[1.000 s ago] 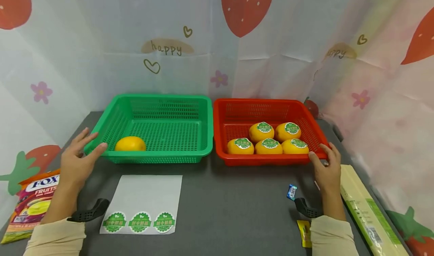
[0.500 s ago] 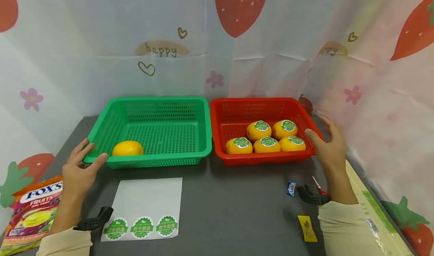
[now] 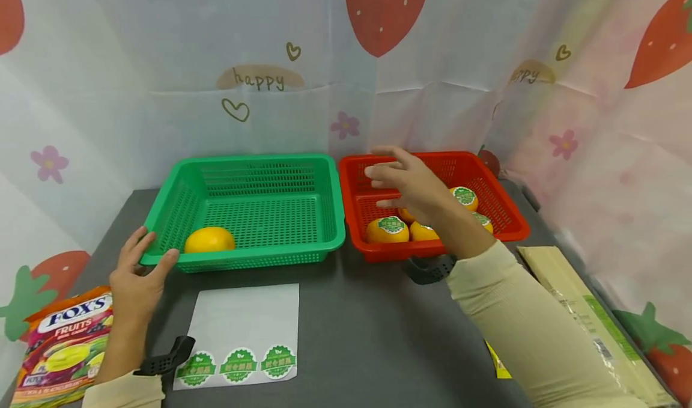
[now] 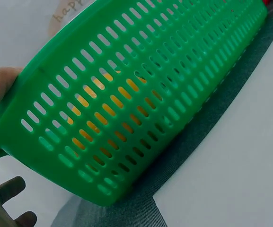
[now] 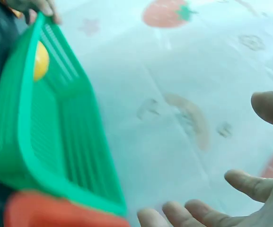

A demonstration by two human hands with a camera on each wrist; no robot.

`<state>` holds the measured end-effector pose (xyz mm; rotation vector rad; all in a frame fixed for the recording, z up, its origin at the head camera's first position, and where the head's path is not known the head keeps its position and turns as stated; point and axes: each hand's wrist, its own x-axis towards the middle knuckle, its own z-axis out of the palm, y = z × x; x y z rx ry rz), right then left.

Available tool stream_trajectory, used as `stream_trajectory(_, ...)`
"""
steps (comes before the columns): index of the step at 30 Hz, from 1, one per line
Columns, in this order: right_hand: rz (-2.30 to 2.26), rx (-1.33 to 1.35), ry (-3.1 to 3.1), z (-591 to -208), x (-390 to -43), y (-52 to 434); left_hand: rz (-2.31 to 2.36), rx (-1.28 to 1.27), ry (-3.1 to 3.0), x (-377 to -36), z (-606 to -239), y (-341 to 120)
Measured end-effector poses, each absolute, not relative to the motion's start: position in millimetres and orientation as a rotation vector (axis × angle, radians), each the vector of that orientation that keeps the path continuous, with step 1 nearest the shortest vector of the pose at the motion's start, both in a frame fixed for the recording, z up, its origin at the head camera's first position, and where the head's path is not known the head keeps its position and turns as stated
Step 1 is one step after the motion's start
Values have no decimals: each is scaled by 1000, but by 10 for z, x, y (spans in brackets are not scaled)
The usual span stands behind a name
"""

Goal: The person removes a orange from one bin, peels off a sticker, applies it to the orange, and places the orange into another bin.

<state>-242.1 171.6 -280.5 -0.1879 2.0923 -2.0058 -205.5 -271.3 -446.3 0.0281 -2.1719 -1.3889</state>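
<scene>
A green basket (image 3: 328, 243) holds one plain orange (image 3: 209, 240) at its front left. My left hand (image 3: 142, 270) grips the green basket's front left corner (image 4: 13, 113), thumb on the rim. A red basket (image 3: 503, 213) to the right holds several oranges with green stickers (image 3: 387, 229). My right hand (image 3: 402, 182) hovers open above the red basket's left half, fingers spread and pointing left, holding nothing. In the right wrist view the spread fingers (image 5: 250, 187) float above the green basket (image 5: 46, 142). A white sheet (image 3: 243, 318) with three green stickers (image 3: 238, 365) lies in front of the green basket.
A candy bag (image 3: 62, 342) lies at the left table edge. A long pale green package (image 3: 589, 318) lies along the right side. A yellow wrapper (image 3: 497, 367) peeks out under my right sleeve. Strawberry-print curtains close in the back and sides.
My right hand left the red basket's right edge, rose and swung left over the basket. The left hand closed its grip on the green basket's corner.
</scene>
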Motion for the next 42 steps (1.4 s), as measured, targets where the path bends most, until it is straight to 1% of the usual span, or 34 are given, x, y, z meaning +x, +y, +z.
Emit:
stream_trajectory(7, -1781, -155, 1951, -2935, -2696, 936, -1401, 13, -2162, -2070, -4483, -2712)
stream_trajectory(14, -1600, -119, 1960, -3299, -2865, 207, -1387, 8, -2156, -2061, -4483, -2754)
stream_trajectory(19, -1547, -84, 1990, -3545, -2936, -191, -1373, -1, -2154, -2073, -4490, -2771)
stream_trajectory(29, -1417, -133, 2074, -3800, -3008, -595, -1412, 3, -2136, -2078, -4489, -2734)
stream_trajectory(35, -1283, -233, 2136, -3876, -3043, -769, -1415, -8, -2128, -2076, -4493, -2741)
stream_trajectory(42, -998, -405, 2281, -3906, -3072, -938, -1431, -21, -2097, -1966, -4307, -2604)
